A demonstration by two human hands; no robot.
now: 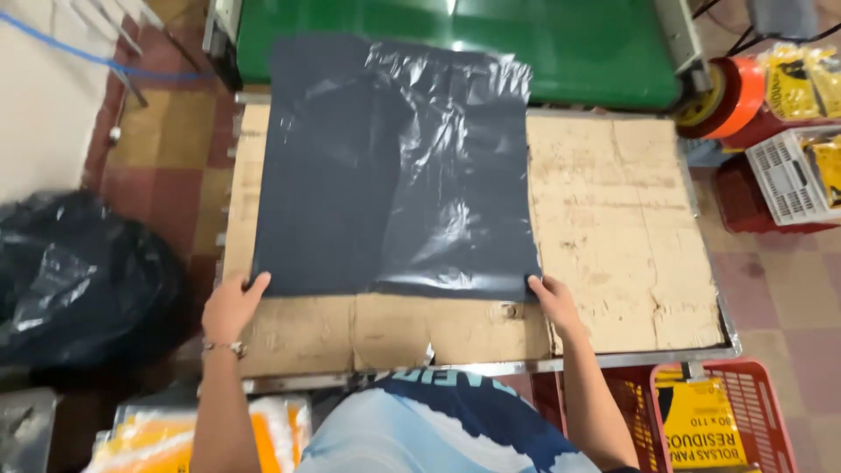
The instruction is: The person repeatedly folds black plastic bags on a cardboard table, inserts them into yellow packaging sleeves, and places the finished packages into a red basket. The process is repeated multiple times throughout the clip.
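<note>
A large dark grey plastic bag [394, 166] lies spread flat on a cardboard-covered surface [613, 228], its far edge reaching over the green belt [561, 44] at the back. The bag covers the left and middle of the surface; the right part of the cardboard is bare.

The left hand [229, 307] sits at the bag's near left corner, fingers loosely curled and thumb raised to touch the corner of the plastic. Whether it has the edge pinched cannot be told from this angle. A bracelet [226, 348] circles its wrist. The right hand [552, 302] is at the near right corner, fingers pointing towards the bag and its fingertips meeting the plastic at the corner; it rests fairly flat and half open on the cardboard, and an actual grip on the film is not visible. The bag thus stretches away from both hands, with its near edge running between them.

On the floor to the left lies a bulging black sack [79, 280]. At the lower right stands a red crate [771, 394] holding yellow packets [701, 420]. At the upper right, an orange roll [731, 96] sits just beside a white crate [788, 175] with more yellow packets. Near the person's left arm, lower left, lie orange-and-white packs [166, 434].
</note>
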